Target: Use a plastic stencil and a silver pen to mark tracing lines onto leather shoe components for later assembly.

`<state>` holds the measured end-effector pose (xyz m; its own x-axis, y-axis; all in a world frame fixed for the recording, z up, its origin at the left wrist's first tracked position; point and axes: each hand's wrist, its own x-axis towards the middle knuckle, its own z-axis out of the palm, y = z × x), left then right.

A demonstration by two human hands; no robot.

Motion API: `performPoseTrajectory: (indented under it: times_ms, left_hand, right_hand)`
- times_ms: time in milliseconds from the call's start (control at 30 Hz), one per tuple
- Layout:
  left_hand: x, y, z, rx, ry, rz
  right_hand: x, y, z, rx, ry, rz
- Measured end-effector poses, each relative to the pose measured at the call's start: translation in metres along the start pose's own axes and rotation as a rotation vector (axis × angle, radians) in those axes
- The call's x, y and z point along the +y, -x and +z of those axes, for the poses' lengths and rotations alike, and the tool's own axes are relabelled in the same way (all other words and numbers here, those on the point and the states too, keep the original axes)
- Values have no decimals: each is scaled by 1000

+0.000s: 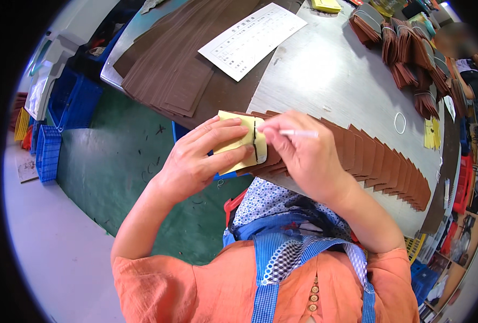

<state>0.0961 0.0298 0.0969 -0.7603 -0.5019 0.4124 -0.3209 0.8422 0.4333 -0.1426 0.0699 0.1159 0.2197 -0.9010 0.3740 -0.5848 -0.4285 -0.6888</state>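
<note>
The left hand (188,156) is spreading its fingers and thumb over the yellow card (228,144); whether any are curling underneath, I cannot tell. The card is lying over the near end of the fan of brown pieces (382,161). Just right of the card, the right hand (309,156) is pinching a thin white stick (299,133), its working tip hiding behind the fingertips, close to the dark line (255,134) crossing the card's right part. Good work here is probably depending on the left fingers pressing evenly and staying clear of that line, with the stick following it lightly; a slipping card would likely be spoiling the line. To the card's right, the fan is running along the metal table (325,70). Beyond the card, a printed sheet (252,40) is resting over brown strips (169,59); farther right, banded bundles (406,48) are sitting.
</note>
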Motion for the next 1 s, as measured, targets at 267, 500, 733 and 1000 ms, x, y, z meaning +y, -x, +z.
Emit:
performPoseTrajectory:
  times_ms: [267,500,733,1000]
  left_hand:
    - [4,-4,2,10,63,-55]
    - [10,-18,7,-2,86,-6]
    - [18,-23,4,-42,61,-77]
    - [22,-41,16,-24,70,20]
  right_hand:
    - [-1,30,-34,107,-272,301]
    - [0,11,-25,75,-5,123]
    - [-3,45,-38,-14,-294,349]
    - [11,26,-39,99,-41,199]
